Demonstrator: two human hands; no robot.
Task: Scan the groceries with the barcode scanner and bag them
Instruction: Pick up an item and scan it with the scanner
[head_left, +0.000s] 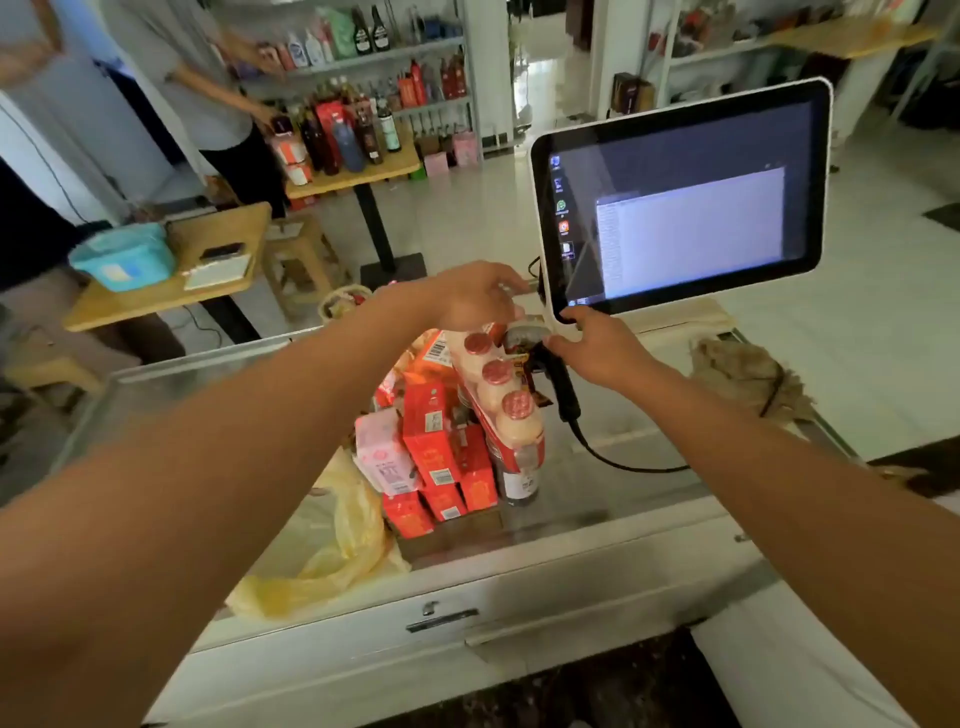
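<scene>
My left hand (475, 296) grips the top end of a shrink-wrapped pack of small yoghurt-drink bottles (506, 402) with red foil lids, held tilted above the counter. My right hand (597, 348) holds the black corded barcode scanner (556, 374) close against the pack's right side, its head next to the top bottle. Below them red cartons (434, 441) and a pink carton (384, 457) are piled on the glass counter. A yellow plastic bag (337, 540) lies crumpled to the left of the pile.
A white-framed touchscreen monitor (680, 208) stands right behind my right hand. A brown feather duster (748, 379) lies at the counter's right. The scanner cable (623, 462) loops across the glass counter (613, 493). A person stands by product shelves at the far left.
</scene>
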